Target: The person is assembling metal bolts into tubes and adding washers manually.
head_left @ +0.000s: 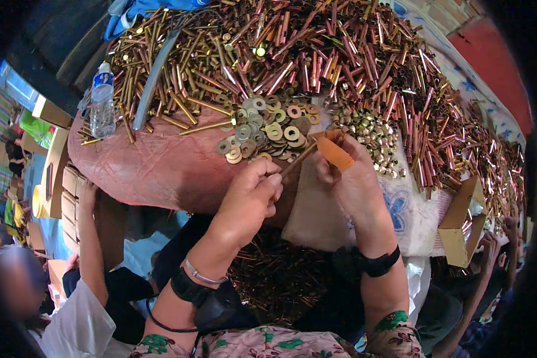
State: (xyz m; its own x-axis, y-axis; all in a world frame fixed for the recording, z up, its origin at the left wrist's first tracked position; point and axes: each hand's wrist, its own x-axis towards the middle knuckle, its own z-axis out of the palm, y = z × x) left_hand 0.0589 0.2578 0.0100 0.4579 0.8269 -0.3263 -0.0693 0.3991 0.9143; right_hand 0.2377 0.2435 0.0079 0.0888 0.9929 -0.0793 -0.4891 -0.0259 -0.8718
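My left hand (252,194) is closed, thumb and fingers pinching a thin brass-coloured bolt (298,161) that slants up to the right. Its upper end reaches my right hand (357,179), whose fingers curl around a flat orange piece (335,153); I cannot tell what kind of piece this is. The right fingertips are partly hidden behind it. Just beyond my left hand lies a pile of flat round washers (274,128), silvery and brass-coloured. Small brass-coloured nuts (373,140) are heaped beyond my right hand.
Long bolts (188,65) and copper-coloured tubes (364,48) cover the far side. A plastic bottle (102,104) stands at left on the reddish sack (143,161). An opened cardboard box (459,230) is at right. Other people's arms (89,238) come in at both sides.
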